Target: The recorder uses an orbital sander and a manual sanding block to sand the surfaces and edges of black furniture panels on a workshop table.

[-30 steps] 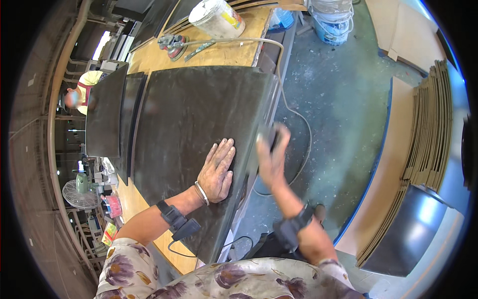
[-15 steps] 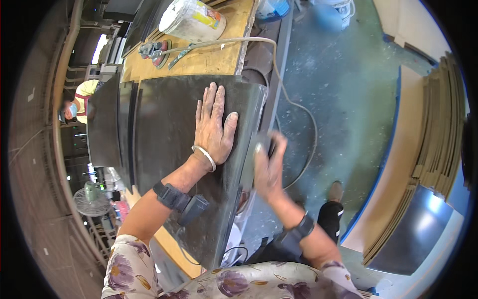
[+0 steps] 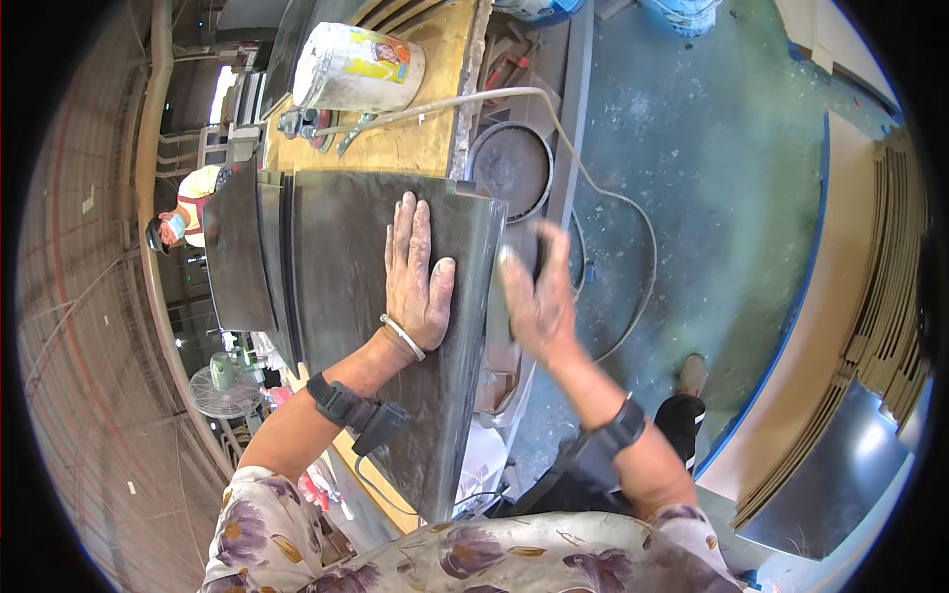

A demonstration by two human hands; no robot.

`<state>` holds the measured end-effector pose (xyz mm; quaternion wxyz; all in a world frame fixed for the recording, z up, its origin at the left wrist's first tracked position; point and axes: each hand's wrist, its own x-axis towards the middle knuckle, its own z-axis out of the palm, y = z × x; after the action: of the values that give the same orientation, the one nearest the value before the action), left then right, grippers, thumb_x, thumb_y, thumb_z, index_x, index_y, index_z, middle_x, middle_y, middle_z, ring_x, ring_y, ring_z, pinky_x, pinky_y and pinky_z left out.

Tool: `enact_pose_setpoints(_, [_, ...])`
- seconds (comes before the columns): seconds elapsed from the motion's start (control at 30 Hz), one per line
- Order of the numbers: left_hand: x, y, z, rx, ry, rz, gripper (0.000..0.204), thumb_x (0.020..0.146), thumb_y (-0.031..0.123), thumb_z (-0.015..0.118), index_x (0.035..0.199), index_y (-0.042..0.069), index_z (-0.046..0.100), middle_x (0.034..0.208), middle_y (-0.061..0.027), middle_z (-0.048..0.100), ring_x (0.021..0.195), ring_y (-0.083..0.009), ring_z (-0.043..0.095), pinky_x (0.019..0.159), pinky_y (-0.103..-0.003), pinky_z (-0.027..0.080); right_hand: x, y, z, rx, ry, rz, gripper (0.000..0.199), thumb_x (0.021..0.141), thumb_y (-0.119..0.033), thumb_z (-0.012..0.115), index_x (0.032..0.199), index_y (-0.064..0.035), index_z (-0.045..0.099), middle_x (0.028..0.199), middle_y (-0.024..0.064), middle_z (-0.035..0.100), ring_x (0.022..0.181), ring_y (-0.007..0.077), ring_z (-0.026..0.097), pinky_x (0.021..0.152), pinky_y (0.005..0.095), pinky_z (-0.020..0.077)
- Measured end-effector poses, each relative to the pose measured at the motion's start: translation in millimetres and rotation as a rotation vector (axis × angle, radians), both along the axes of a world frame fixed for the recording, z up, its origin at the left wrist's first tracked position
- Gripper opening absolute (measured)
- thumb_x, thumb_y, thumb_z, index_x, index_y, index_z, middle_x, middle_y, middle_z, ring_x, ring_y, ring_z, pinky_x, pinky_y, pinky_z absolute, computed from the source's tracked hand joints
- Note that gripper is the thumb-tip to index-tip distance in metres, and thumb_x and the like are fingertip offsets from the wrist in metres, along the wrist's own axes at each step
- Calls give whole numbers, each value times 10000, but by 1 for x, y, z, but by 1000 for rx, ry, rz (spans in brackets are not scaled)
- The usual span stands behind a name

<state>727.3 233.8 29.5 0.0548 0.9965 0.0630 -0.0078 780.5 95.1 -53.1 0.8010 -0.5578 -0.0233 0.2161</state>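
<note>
Since the earlier frame the right hand (image 3: 539, 301) has slid further up along the panel's right edge, and the left hand (image 3: 415, 272) has crept a little toward the panel's far end. Left fingers (image 3: 407, 232) lie flat and spread, palm down on the dark grey panel (image 3: 346, 257), gripping nothing, just pressing. Right fingers are motion-blurred; they seem curled around a small dark object at the panel's edge, but cannot tell what it is or how tight the hold is. A thin bracelet (image 3: 402, 336) sits on the left wrist, with dark wrist straps (image 3: 346, 407) on both forearms. The panel lies lengthwise on a yellowish workbench (image 3: 415, 138), its right edge overhanging the bench side. More dark panels (image 3: 242, 257) are stacked just beside it on the left. At the bench's far end lie a tipped white bucket (image 3: 356, 67) and hand tools (image 3: 306, 124). A pale cable (image 3: 554, 128) runs off the bench down to the grey-green floor (image 3: 712, 168). Another person in a yellow vest (image 3: 188, 212) stands beyond the bench at far left.
</note>
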Motion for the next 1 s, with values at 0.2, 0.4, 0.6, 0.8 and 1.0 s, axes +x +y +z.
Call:
enact_pose_setpoints(0.2, [2,-1,2,-7,2,-14,631,874,240,400,1404,-21,177,1471,-209,137,1363,-354,128,1099,-454,84,-7,-4,-6,-64,-131,-38,517,845,-322,592,1191,-15,360,1104,242,481,1041,398,487,876,427,408])
enact_pose_setpoints(0.4, [2,-1,2,-23,-7,-7,631,876,258,400,1397,-33,192,1463,-221,150,1354,-370,147,1096,-458,95,-5,-5,-7,-116,-118,78,515,842,-353,589,1179,-25,377,1067,233,490,1023,393,497,831,441,434])
enact_pose_setpoints(0.6, [3,-2,1,-16,-31,-21,617,881,253,402,1393,-30,207,1459,-220,163,1351,-367,159,1094,-458,108,4,-1,-11,-125,-157,-77,519,839,-354,593,1183,-26,384,1060,242,490,1007,397,502,828,440,433])
enact_pose_setpoints(0.8, [4,0,2,-17,-33,-10,614,883,255,402,1399,-13,207,1459,-215,171,1356,-350,160,1093,-465,108,-18,-6,1,-103,-154,-35,489,834,-317,607,1170,-29,399,1060,244,496,990,388,508,828,430,431])
enact_pose_setpoints(1.0, [1,-1,0,-33,-43,-10,614,886,273,402,1396,-15,218,1455,-215,184,1350,-353,176,1091,-465,114,27,7,-12,-176,-184,-63,483,824,-283,614,1167,-20,400,1050,223,496,980,374,496,824,417,434])
